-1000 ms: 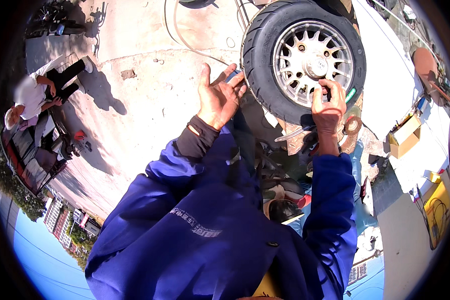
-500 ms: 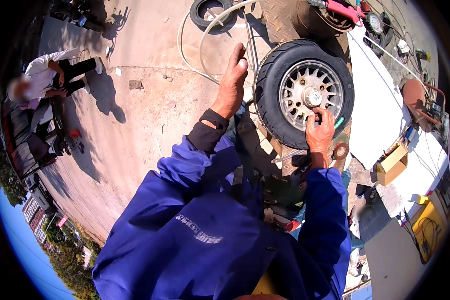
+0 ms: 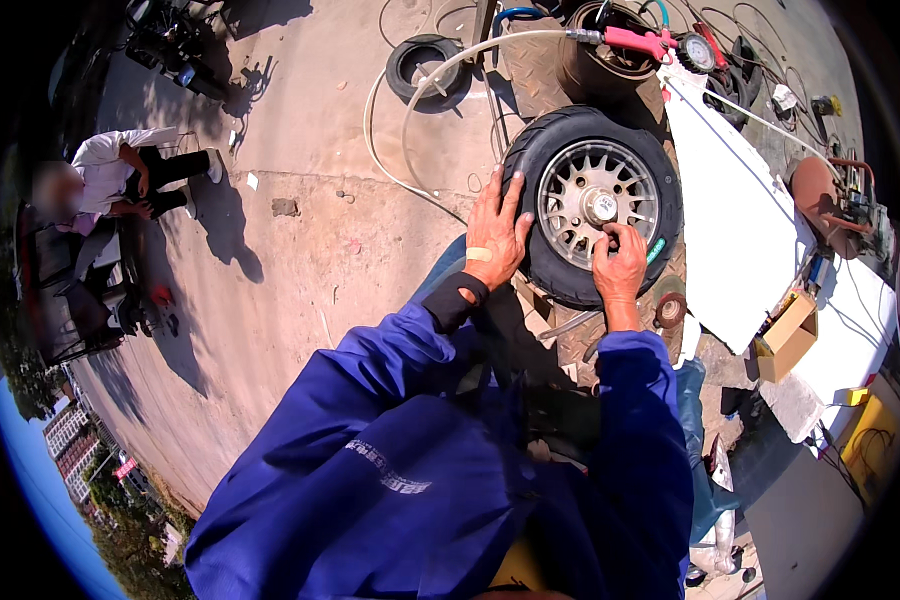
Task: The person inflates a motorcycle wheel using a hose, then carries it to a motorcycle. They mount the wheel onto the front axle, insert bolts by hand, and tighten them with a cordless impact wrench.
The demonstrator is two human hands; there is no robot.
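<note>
A small black tyre [image 3: 662, 165] on a silver multi-spoke wheel [image 3: 625, 170] lies flat in front of me, its round hub cap [image 3: 599, 206] facing up. My left hand [image 3: 497, 240], with a tan plaster on its back, is at the tyre's left edge, fingers stretched out and somewhat apart; it appears to touch the sidewall. Over the near part of the wheel, just below the hub cap, my right hand [image 3: 620, 268] has its thumb and fingers pinched together. Whatever is between those fingertips is too small or hidden to name. A green label shows on the tyre beside that hand.
Beyond the wheel stands a rusty drum [image 3: 595, 75] with a red inflator gun [image 3: 638, 42] and its round gauge [image 3: 697, 52]. A pale hose [image 3: 420, 100] loops past a loose tyre [image 3: 402, 75]. White sheets [image 3: 735, 215] and a cardboard box [image 3: 788, 338] are right; a seated person [image 3: 120, 180] is left.
My left hand has come down from its raised position beside the wheel to the tyre's edge. My right hand stays pinched near the hub. The view has shifted slightly.
</note>
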